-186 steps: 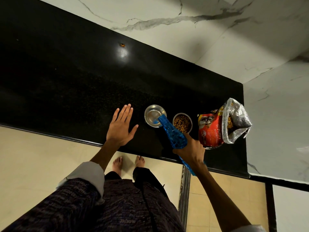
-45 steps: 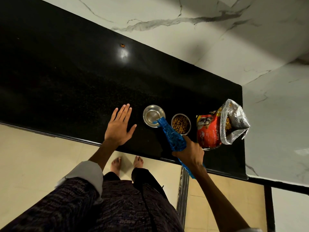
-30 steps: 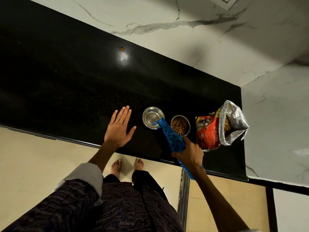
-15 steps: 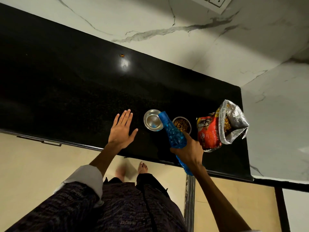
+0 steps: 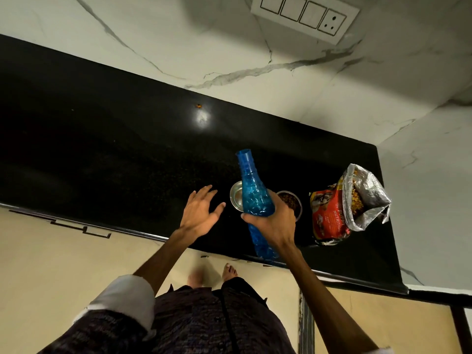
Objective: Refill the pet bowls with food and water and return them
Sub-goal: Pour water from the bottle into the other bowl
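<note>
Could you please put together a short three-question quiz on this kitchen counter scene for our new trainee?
1. True or false: the blue bottle is capped.
2. Which hand grips the bottle: A left hand, B right hand?
3. What fills the bowl beside the food bag?

Key: 1 false, its mouth is open. 2 B. 3 kibble; the other bowl sits partly behind the bottle.

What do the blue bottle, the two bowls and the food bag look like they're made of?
Blue bottle: translucent plastic, probably; light passes through its textured body. Water bowl and food bowl: likely polished steel, from their bright silvery rims. Food bag: printed glossy film with a crinkled silver foil lining at its open mouth.
</note>
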`<state>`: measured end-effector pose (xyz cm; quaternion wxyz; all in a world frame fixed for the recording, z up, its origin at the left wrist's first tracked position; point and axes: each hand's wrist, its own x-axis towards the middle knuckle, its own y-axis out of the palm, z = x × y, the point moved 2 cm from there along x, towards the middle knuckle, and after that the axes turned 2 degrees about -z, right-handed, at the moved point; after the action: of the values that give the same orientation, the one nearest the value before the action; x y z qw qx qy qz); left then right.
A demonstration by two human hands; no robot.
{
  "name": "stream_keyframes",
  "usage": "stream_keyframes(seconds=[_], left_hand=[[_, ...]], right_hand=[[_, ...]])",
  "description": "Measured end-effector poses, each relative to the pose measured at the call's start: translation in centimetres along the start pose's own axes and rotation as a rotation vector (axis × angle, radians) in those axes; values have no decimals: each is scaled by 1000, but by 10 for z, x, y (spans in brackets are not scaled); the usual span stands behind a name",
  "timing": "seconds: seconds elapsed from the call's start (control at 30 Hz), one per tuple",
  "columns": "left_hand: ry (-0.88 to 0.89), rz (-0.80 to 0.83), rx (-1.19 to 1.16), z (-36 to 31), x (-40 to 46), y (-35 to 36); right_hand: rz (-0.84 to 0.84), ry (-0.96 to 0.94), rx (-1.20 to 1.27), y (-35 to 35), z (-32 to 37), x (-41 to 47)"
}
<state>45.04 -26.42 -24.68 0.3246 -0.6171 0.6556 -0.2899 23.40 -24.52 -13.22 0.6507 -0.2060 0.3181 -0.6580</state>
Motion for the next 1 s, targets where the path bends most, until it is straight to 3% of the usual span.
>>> stream_keyframes(seconds=[0.33,1.0], left_hand=[[-6,-43,-505,-1,-20,-53],[-223,-153,-537,-1,1,-81]], right_hand=[[-34,-72,243,57,53,24],[-59,-80,408,122,80,56]])
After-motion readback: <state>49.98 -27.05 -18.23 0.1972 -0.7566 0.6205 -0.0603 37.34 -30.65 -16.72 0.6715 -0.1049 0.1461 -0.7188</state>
